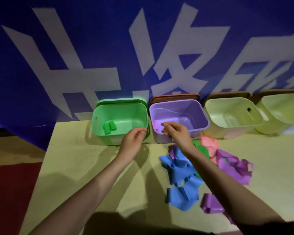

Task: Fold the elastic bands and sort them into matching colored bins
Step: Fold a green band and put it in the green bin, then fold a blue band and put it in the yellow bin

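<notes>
Head view: four bins stand in a row along the far edge of the table (85, 167), against a blue banner (75, 65) with white characters. From the left they are a green bin (120, 133), a purple bin (200, 119) and two pale yellow bins (234, 116) (282, 116). Two rolled green bands (109, 127) lie in the green bin at its 8 o'clock corner. A pale purple folded band (156, 126) lies in the purple bin at its 7 o'clock corner.

The right hand (176, 132) hovers over the near rim of the purple bin, fingers loosely curled above that band; whether they touch it I cannot tell. The left hand (133, 141) hangs at the green bin's 4 o'clock corner, fingers relaxed and holding nothing.

At 4 o'clock from the purple bin lies a loose heap: blue bands (182, 180), a green band (202, 148), a pink band (209, 143) and purple bands (234, 167). A rolled purple band (210, 203) sits at 6 o'clock from the heap, beside the right forearm.
</notes>
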A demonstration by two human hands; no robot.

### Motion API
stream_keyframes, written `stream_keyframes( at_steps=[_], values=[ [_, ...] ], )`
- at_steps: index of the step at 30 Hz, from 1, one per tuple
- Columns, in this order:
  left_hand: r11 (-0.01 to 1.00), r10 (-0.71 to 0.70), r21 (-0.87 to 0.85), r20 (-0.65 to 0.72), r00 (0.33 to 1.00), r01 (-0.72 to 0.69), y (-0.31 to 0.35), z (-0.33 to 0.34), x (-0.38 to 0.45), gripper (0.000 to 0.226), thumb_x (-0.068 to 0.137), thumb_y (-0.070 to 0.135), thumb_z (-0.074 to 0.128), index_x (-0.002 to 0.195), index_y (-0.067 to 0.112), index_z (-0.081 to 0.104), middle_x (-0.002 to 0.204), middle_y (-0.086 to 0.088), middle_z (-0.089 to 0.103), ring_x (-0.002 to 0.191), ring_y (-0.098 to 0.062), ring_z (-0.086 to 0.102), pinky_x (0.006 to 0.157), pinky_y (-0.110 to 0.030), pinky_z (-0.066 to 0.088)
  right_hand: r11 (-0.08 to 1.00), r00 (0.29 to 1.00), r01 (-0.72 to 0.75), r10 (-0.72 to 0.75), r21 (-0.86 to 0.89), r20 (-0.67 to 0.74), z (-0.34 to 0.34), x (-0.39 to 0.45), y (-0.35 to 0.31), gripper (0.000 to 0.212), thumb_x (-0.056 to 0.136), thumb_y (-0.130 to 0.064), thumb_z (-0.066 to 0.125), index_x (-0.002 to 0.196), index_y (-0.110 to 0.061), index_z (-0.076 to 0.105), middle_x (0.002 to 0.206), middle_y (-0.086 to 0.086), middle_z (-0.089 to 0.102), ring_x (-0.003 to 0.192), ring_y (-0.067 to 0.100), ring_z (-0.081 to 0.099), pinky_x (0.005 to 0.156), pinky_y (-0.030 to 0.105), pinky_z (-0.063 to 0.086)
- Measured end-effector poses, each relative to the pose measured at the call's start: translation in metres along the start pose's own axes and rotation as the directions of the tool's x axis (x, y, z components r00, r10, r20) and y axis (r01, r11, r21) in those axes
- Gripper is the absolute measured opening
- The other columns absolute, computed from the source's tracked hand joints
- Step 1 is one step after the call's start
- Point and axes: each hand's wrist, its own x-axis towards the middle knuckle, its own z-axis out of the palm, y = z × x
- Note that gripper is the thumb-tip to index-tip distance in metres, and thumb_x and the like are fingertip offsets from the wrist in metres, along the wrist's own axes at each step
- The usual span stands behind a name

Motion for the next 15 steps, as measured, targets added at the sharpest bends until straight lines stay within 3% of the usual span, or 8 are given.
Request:
stream_keyframes(
  at_steps=[3,9,13,15],
  values=[
    [0.997,-0.076,-0.007,0.177,0.981,0.078,-0.007,0.04,-0.027,0.02,0.097,0.009,0.048,0.094,0.021,0.063,0.088,0.007,0.065,0.077,-0.003,0.058,0.067,-0.019,0.044,0.999,0.997,-0.007,0.003,-0.047,-0.082,-0.048,-0.029,0.029,0.019,0.093,-0.015,0.058,0.085,-0.004,0.071,0.067,0.004,0.064,0.057,0.005,0.055,0.057,0.018,0.044],
    [0.95,-0.306,0.028,0.296,0.905,0.312,-0.032,0.104,-0.061,0.017,0.099,0.009,0.043,0.096,0.012,0.06,0.079,0.002,0.06,0.065,-0.008,0.053,0.049,-0.011,0.039,0.977,0.979,-0.124,0.091,-0.173,-0.184,-0.112,-0.079,0.097,0.023,0.093,-0.012,0.058,0.074,-0.003,0.067,0.06,0.002,0.06,0.053,0.005,0.052,0.058,0.028,0.044],
    [0.934,-0.348,0.181,0.279,0.895,0.307,-0.063,0.135,-0.072,0.013,0.095,0.014,0.052,0.093,0.013,0.064,0.086,-0.008,0.063,0.074,-0.02,0.057,0.068,-0.027,0.044,0.92,0.991,-0.132,0.11,-0.369,-0.08,-0.124,-0.097,0.14,0.014,0.091,-0.014,0.063,0.083,-0.006,0.072,0.073,0.002,0.068,0.07,0.015,0.06,0.067,0.032,0.047],
    [0.917,-0.331,0.306,0.23,0.915,0.255,-0.076,0.147,-0.07,0.017,0.092,0.014,0.055,0.105,0.011,0.066,0.103,-0.01,0.065,0.089,-0.025,0.061,0.079,-0.03,0.047,0.898,0.99,-0.133,0.139,-0.419,-0.017,-0.122,-0.098,0.151,0.013,0.089,-0.015,0.065,0.096,-0.007,0.073,0.087,0.005,0.071,0.079,0.011,0.06,0.069,0.025,0.044]
  ],
)
